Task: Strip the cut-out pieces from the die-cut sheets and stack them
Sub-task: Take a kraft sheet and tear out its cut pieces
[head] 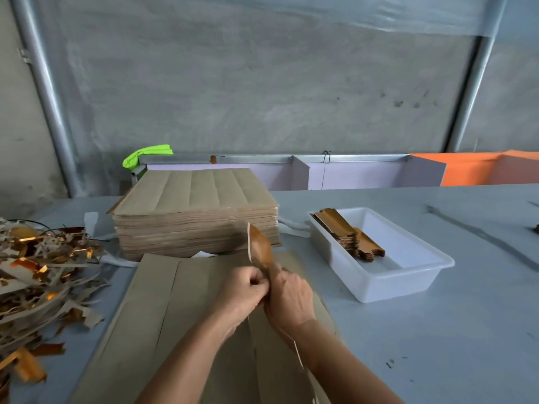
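Both hands pinch one gold cut-out piece (260,248) held upright above the near die-cut sheet (163,310): left hand (243,293) has fingers curled on its lower edge, right hand (288,298) is wrapped round its base. Grey table (437,330) carries the tall stack of uncut sheets (195,211) far centre, scrap pile (38,275) at left. White tray (408,266) at right holds the stacked gold pieces (347,234).

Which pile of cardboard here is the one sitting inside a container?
The small stack of gold cut-out pieces, lying in the white plastic tray. The tall stack of die-cut sheets and the scrap heap rest directly on the table.
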A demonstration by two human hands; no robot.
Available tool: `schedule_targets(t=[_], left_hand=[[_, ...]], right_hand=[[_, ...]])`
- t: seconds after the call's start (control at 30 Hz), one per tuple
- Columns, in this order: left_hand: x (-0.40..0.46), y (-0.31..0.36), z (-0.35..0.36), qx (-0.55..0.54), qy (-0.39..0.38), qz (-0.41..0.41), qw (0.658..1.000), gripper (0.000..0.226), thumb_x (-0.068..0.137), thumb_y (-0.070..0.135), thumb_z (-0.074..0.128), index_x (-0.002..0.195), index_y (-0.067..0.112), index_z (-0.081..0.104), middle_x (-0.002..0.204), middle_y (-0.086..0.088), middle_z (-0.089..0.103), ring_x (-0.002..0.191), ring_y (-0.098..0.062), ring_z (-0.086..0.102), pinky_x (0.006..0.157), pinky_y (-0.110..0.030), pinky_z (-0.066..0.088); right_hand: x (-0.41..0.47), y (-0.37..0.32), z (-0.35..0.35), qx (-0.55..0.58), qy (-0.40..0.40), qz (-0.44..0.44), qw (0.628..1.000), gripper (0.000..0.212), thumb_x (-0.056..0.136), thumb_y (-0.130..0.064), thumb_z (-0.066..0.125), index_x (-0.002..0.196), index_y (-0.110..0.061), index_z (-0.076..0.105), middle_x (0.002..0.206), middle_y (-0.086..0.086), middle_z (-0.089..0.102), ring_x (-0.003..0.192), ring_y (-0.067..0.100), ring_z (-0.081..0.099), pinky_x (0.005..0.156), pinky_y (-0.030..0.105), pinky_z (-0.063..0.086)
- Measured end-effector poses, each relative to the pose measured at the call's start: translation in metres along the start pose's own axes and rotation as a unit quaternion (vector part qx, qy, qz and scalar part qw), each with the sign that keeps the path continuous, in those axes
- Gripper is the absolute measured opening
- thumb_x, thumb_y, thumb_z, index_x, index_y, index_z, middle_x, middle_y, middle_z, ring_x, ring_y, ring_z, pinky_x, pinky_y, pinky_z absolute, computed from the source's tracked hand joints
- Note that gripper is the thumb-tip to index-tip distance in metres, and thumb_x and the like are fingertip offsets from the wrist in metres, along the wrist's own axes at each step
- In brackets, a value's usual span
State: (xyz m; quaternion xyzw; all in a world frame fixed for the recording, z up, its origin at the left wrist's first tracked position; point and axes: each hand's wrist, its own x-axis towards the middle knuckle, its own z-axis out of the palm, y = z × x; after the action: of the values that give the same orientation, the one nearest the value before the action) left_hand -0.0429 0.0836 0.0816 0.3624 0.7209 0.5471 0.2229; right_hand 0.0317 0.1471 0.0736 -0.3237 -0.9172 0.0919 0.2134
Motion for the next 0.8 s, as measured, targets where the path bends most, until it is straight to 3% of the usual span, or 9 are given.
schedule_targets(t=[0.1,0.23,0.37,0.5,0.67,0.8], left_hand=[[0.002,-0.001,0.001,0.013,-0.002,-0.012,1.0,0.033,0.079,-0.006,0.055,0.053,0.015,0.05,0.056,-0.004,0.051,0.06,-0.018,0.049,0.061,-0.031,0.041],[0.007,0.0,0.004,-0.008,0.003,-0.054,0.999,0.028,0.079,-0.012,0.054,0.06,0.009,0.05,0.058,-0.011,0.054,0.049,-0.018,0.054,0.05,-0.026,0.047],[0.012,-0.001,0.012,-0.027,0.026,-0.074,0.997,0.026,0.085,-0.012,0.049,0.067,0.007,0.047,0.054,-0.01,0.053,0.04,-0.019,0.054,0.041,-0.028,0.048],[0.015,-0.005,0.021,0.058,0.074,-0.033,0.995,0.019,0.09,0.0,0.047,0.074,0.011,0.048,0.066,-0.008,0.055,0.054,-0.021,0.051,0.05,-0.029,0.042],[0.013,-0.005,0.02,0.034,0.025,-0.042,0.998,0.025,0.092,0.004,0.054,0.07,0.014,0.055,0.065,-0.002,0.057,0.058,-0.014,0.048,0.054,-0.023,0.037],[0.01,-0.007,0.009,0.017,0.049,-0.057,0.997,0.025,0.091,0.009,0.057,0.066,0.01,0.055,0.056,-0.002,0.052,0.044,-0.012,0.036,0.042,-0.022,0.024]], right_hand=[[0.001,0.006,-0.003,0.005,-0.029,0.005,1.0,0.022,0.092,-0.019,0.047,0.111,-0.009,0.05,0.107,0.01,0.06,0.097,0.028,0.06,0.071,0.029,0.038],[0.001,0.012,0.0,0.012,-0.032,0.02,0.999,0.02,0.091,-0.02,0.055,0.11,-0.012,0.057,0.107,0.008,0.06,0.094,0.023,0.06,0.077,0.029,0.046],[0.003,0.016,0.001,0.01,-0.042,0.026,0.999,0.033,0.084,-0.022,0.066,0.114,-0.014,0.055,0.107,0.007,0.057,0.093,0.023,0.06,0.076,0.03,0.046],[0.004,0.017,0.005,-0.01,-0.044,-0.003,0.999,0.027,0.092,-0.012,0.052,0.119,-0.01,0.05,0.111,0.01,0.059,0.096,0.027,0.061,0.073,0.031,0.043],[0.004,0.029,0.009,-0.012,-0.011,-0.015,1.0,0.024,0.096,-0.007,0.04,0.118,-0.012,0.048,0.107,0.009,0.062,0.093,0.028,0.06,0.069,0.031,0.038],[0.002,0.043,0.012,-0.036,-0.01,-0.036,0.999,0.02,0.098,-0.008,0.04,0.116,-0.013,0.047,0.106,0.007,0.062,0.079,0.026,0.052,0.065,0.027,0.033]])
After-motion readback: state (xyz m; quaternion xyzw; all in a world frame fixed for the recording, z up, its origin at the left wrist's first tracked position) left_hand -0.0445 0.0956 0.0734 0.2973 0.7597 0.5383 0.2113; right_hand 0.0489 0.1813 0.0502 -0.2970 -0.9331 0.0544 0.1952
